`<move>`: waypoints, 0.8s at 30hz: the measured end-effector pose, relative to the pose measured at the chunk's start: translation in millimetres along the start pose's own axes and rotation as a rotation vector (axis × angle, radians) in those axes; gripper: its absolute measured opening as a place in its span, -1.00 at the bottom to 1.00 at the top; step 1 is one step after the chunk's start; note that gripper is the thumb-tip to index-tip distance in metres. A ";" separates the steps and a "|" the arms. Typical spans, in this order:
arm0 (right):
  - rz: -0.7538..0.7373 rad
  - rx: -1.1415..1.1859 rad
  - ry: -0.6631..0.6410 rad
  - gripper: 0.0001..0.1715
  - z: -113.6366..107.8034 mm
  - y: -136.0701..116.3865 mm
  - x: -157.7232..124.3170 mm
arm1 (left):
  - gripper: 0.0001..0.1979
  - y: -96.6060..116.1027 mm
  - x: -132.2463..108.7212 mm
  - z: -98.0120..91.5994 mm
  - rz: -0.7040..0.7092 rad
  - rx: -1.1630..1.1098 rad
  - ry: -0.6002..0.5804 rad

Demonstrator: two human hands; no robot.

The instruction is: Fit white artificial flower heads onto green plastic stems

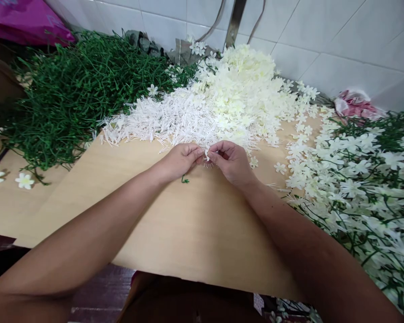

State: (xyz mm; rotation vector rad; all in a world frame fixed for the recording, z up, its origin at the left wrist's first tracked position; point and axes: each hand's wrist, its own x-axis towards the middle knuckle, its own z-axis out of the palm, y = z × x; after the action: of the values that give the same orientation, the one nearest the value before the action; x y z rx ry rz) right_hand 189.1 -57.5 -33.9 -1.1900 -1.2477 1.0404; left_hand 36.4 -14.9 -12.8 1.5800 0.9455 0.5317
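My left hand [185, 158] is closed in a pinch over the cardboard sheet. The curled end of a green artificial flower stem [185, 179] shows just below it; the rest is hidden by the fingers. My right hand [231, 162] is closed too, thumb and fingertips pinching a small white artificial flower piece [207, 155] right at the left fingertips. Whether stem and white piece are joined cannot be seen. Just beyond both hands lies a heap of thin white stamen pieces [175, 119], with cream flower heads [245, 85] piled behind it.
Green stems [97, 85] form a big heap at the left. Finished-looking white flowers on stems [366, 179] are massed at the right. The cardboard sheet [175, 233] covers the work surface. A pink bag [27, 22] sits at the back left, against a tiled wall [323, 31].
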 end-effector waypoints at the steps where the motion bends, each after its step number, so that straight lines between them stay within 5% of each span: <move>1: 0.000 -0.001 -0.004 -0.68 0.1 -0.3 -0.2 | -0.68 0.2 0.0 1.1 0.013 0.002 0.021; 13: 0.012 -0.080 -0.037 -0.79 -0.8 -10.8 -1.2 | -0.63 8.8 -0.4 5.9 0.004 0.064 0.046; 24: 0.060 -0.127 -0.028 -0.79 0.4 -6.4 -1.5 | -0.70 -5.2 3.2 5.8 0.027 0.140 -0.006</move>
State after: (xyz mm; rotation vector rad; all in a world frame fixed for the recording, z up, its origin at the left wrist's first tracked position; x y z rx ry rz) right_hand 188.3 -59.7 -27.8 -1.3206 -1.3237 1.0370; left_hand 41.2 -15.7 -19.6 1.7207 0.9754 0.4887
